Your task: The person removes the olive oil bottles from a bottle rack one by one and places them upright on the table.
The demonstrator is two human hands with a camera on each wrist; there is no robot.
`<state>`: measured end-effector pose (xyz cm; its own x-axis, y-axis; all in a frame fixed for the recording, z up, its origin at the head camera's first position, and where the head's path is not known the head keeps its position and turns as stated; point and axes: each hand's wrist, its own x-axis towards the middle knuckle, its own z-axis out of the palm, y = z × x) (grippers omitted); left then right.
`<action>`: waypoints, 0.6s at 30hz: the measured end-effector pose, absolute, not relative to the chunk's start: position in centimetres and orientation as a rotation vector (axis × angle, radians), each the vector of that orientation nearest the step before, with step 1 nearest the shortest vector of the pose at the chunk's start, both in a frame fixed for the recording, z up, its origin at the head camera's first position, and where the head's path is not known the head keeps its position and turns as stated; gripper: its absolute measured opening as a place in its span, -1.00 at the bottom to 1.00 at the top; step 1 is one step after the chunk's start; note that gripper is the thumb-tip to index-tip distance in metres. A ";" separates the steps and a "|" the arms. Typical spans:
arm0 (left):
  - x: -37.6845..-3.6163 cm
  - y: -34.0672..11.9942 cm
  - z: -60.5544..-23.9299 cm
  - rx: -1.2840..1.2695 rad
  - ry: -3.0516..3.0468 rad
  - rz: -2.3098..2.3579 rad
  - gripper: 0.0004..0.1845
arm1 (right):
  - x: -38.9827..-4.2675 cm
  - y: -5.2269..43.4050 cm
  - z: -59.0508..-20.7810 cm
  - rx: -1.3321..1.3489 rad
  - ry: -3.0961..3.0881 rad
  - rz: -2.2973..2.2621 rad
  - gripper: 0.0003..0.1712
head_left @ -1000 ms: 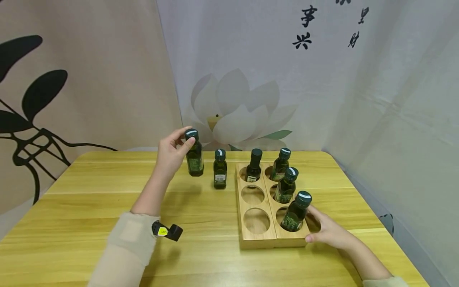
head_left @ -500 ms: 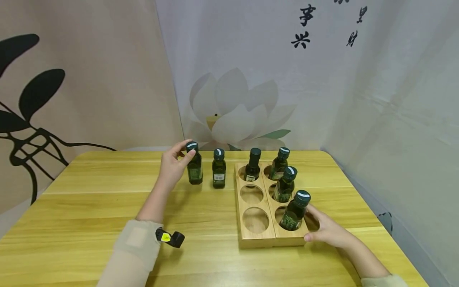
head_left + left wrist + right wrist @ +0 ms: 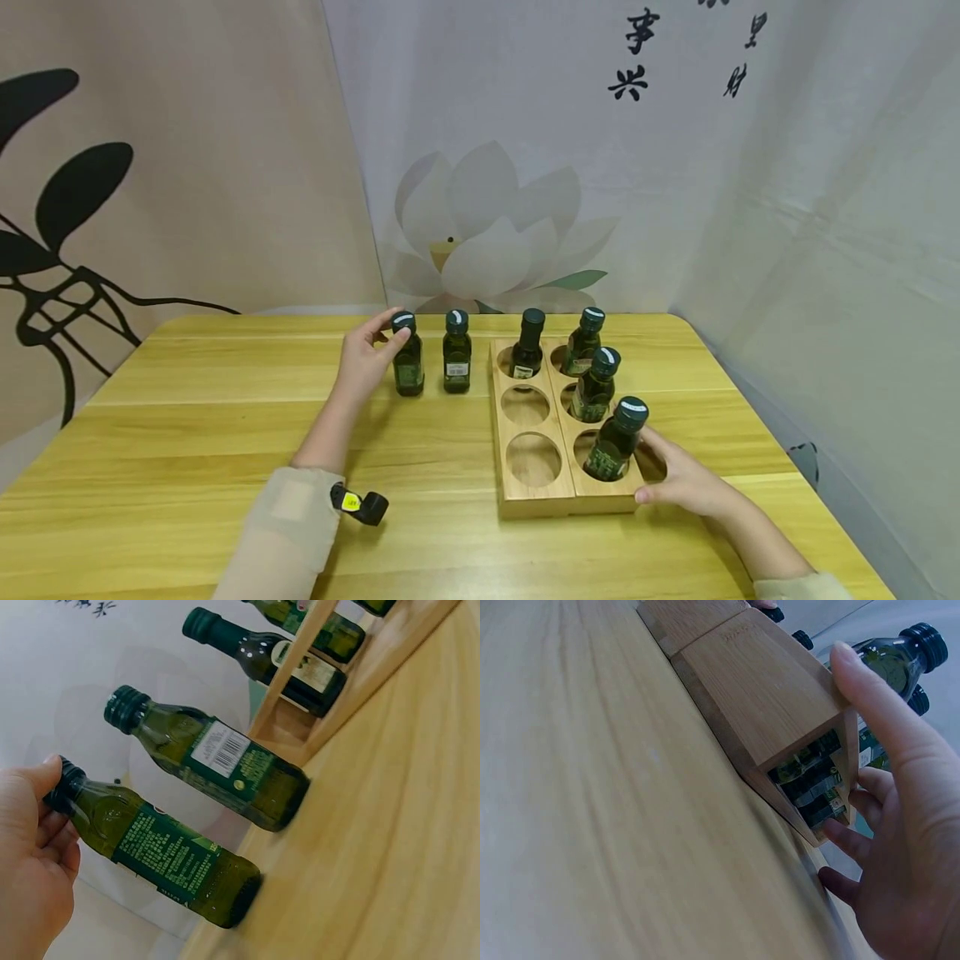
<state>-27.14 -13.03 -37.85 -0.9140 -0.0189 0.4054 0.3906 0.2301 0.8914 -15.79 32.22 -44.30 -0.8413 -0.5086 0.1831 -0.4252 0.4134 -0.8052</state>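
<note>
Dark green bottles, pale wooden rack, yellow wood-grain table, lotus-printed backdrop

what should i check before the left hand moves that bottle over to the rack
1. Grip: left hand pinches the cap of the held bottle with thumb and fingertips: ok.
2. Bottle upright on the table: ok.
3. Room beside the neighbour bottle: a gap shows between them: ok.
4. Free holes: the middle hole and near hole of the rack's left column are empty: ok.
5. Rack steadied: right hand rests against its near right corner: ok.
6. Cap tight: cannot tell.
</note>
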 end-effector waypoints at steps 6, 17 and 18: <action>-27.2 -13.0 -38.4 -0.321 -2.176 -1.731 -0.57 | -15.8 32.2 -44.3 -0.850 2.573 -1.416 0.12; -27.0 -12.9 -37.6 -0.308 -2.223 -1.696 -0.51 | -15.7 32.1 -44.2 -0.852 2.558 -1.427 0.11; -27.0 -12.9 -37.4 -0.316 -2.220 -1.682 -0.50 | -15.7 32.1 -44.2 -0.850 2.558 -1.427 0.11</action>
<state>-26.98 -12.90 -37.42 -0.9186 -0.0256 0.3944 0.3727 0.2755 0.8861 -15.72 32.14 -44.15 -0.8406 -0.5097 0.1835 -0.4238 0.4079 -0.8087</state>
